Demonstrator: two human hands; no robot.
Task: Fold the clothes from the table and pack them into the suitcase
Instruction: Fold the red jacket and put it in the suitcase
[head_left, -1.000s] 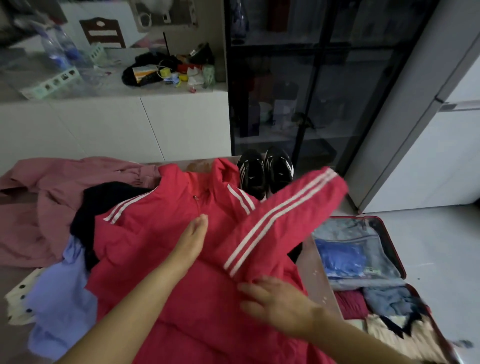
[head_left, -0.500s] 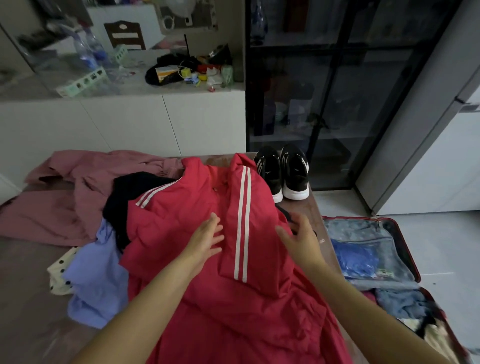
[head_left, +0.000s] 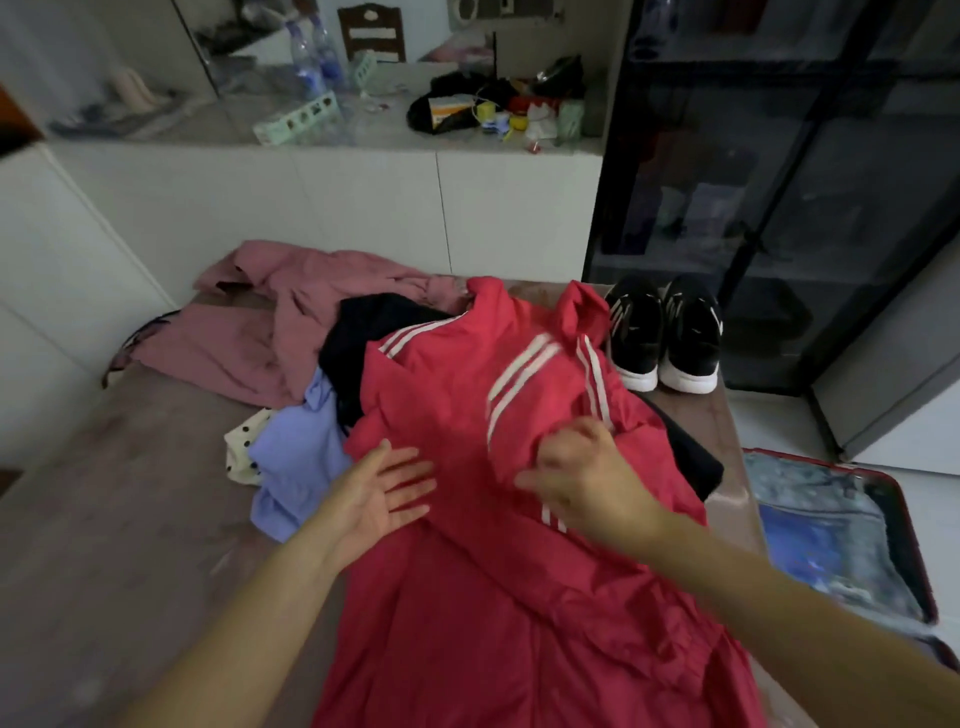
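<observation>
A red jacket with white stripes (head_left: 467, 571) lies spread on the table (head_left: 130, 519), its right sleeve folded across the chest. My left hand (head_left: 384, 493) sits at the jacket's left edge with straight fingers and the palm turned up. My right hand (head_left: 576, 473) rests on the folded sleeve; it is blurred, and its fingers look curled into the cloth. An open red-rimmed suitcase (head_left: 904, 519) lies on the floor to the right, holding blue and grey packed items.
Left of the jacket lie a lilac garment (head_left: 296, 457), a black one (head_left: 363, 332), a dotted cream piece (head_left: 241, 449) and a pink garment (head_left: 270, 332). Black sneakers (head_left: 665, 332) stand at the table's far right corner. Behind are a white counter and a dark glass cabinet.
The right sleeve went from lifted in the air to folded across the chest. My right hand moved onto it; my left hand slid to the jacket's left edge.
</observation>
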